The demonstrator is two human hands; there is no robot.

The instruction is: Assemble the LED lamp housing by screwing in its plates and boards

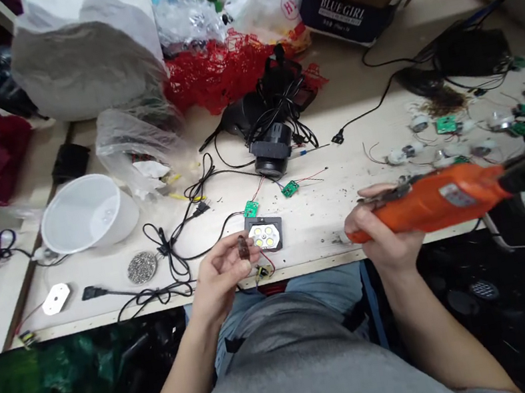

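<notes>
Although the fingertips partly cover it, a small dark-brown component [243, 247] can be made out, pinched between the thumb and forefinger of the left hand [218, 277]; it is too small to identify. The other fingers of that hand curl loosely inward. The right hand [383, 226] is closed firmly around an orange handheld tool [438, 199], with its fingers [371, 192] wrapped over the top. The tool's black rear end runs off the right edge of the view, and the metal part near the fingers is hard to make out.

Both hands are just above the front edge of a pale workbench [310, 235]. Just beyond the left fingertips sit a black-framed LED plate [265, 234] and a green circuit board [251, 208]. A small wired board [262, 273] is half-hidden beside the left hand, and tangled black cables [170, 257] lie farther left.
</notes>
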